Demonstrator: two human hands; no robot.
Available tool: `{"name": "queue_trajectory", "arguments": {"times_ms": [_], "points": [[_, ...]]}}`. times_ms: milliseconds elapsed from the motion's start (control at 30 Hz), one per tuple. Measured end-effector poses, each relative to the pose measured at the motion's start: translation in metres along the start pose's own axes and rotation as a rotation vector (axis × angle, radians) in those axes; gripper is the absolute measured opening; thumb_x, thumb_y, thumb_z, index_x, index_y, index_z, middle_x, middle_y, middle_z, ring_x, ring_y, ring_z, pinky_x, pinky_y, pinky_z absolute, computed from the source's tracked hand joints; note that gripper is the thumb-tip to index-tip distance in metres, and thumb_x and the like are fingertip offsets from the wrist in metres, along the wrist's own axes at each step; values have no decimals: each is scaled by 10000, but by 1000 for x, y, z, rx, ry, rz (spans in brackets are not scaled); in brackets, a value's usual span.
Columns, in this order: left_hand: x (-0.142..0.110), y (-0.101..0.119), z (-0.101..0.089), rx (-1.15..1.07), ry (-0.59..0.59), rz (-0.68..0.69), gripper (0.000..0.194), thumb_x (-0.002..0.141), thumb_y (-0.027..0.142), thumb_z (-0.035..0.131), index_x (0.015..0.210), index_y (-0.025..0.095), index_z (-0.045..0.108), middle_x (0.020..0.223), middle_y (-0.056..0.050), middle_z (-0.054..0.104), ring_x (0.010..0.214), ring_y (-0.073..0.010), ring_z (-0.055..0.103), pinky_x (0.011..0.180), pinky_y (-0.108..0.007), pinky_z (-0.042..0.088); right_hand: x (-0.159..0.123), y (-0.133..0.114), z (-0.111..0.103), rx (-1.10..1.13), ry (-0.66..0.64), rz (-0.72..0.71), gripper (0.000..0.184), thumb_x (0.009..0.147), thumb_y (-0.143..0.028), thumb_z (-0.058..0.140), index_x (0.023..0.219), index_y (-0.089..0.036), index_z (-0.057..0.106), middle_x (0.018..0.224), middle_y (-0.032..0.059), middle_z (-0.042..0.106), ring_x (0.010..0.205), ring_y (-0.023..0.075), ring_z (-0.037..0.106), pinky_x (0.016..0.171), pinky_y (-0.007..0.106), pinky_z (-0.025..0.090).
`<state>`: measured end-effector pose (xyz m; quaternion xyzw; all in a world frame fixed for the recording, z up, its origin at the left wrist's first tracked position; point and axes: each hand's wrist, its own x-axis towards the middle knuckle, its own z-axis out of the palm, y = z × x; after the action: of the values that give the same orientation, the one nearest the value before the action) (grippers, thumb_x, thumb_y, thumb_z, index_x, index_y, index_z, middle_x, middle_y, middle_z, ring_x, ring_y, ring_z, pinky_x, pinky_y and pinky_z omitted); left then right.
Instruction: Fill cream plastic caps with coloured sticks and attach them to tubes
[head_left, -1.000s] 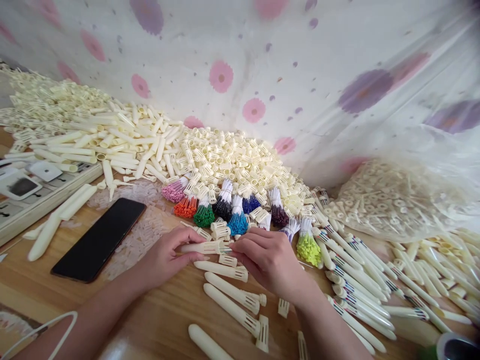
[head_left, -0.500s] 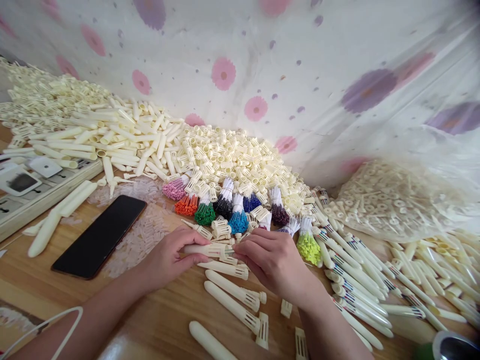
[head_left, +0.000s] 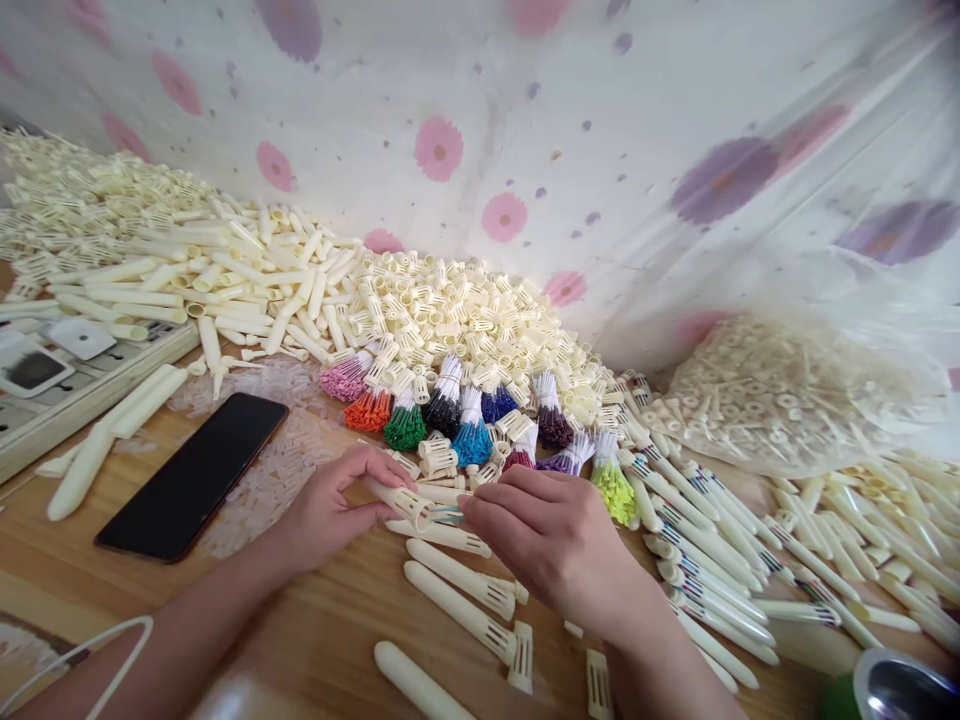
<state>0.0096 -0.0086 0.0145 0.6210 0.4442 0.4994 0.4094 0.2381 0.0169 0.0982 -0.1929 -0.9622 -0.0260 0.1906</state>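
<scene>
My left hand (head_left: pixel 322 515) holds a cream plastic pen barrel (head_left: pixel 409 504) between thumb and fingers, its slotted open end facing right. With fingers pinched together, my right hand (head_left: pixel 551 540) grips thin pen refills (head_left: pixel 448 514) that look teal and white; their tips are at the barrel's mouth. Whether the tips are inside it I cannot tell, and my fingers cover the far ends. Below my hands, cream slotted barrels (head_left: pixel 457 605) lie on the wooden table. Just beyond are rubber-banded refill bundles in several colours, such as a light blue bundle (head_left: pixel 472 440) and a yellow-green bundle (head_left: pixel 613 490).
A black phone (head_left: pixel 193 475) lies on the left, beside scattered clear plastic pieces (head_left: pixel 281 465). Heaps of cream slotted parts (head_left: pixel 457 300) rise against the flowered sheet. Filled multicolour pens (head_left: pixel 712 570) and a clear bag of parts (head_left: pixel 787 400) are at the right.
The barrel's slotted end has tilted downward and towards me, and its open mouth now shows. A gap with the thin refills in it has opened between the barrel and my right fingers.
</scene>
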Motion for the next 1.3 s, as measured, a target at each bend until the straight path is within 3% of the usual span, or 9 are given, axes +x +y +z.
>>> {"name": "queue_trajectory", "arguments": {"times_ms": [267,767,1300], "points": [[0,-5,0,-39,-27,-34,132,670,229,748,749,197,648,794,-46,718,799,-222,669,749,-344,517,1,-3,0,2,-13,-38,275,943,-148,432,738,-144,616,657,19,601,606,141,458,531,274,345],[0,-4,1,-121,-45,-71,140,642,162,758,744,198,669,794,-36,726,803,-225,669,739,-338,517,0,-3,2,14,0,-59,251,938,-140,433,766,-142,617,667,26,600,626,147,474,540,280,341],[0,2,3,-54,-2,-225,145,582,159,758,705,194,691,779,-28,721,803,-225,658,769,-330,494,1,-3,3,-31,44,-64,213,920,-131,482,764,-131,627,679,17,607,623,148,455,543,273,329]]}}
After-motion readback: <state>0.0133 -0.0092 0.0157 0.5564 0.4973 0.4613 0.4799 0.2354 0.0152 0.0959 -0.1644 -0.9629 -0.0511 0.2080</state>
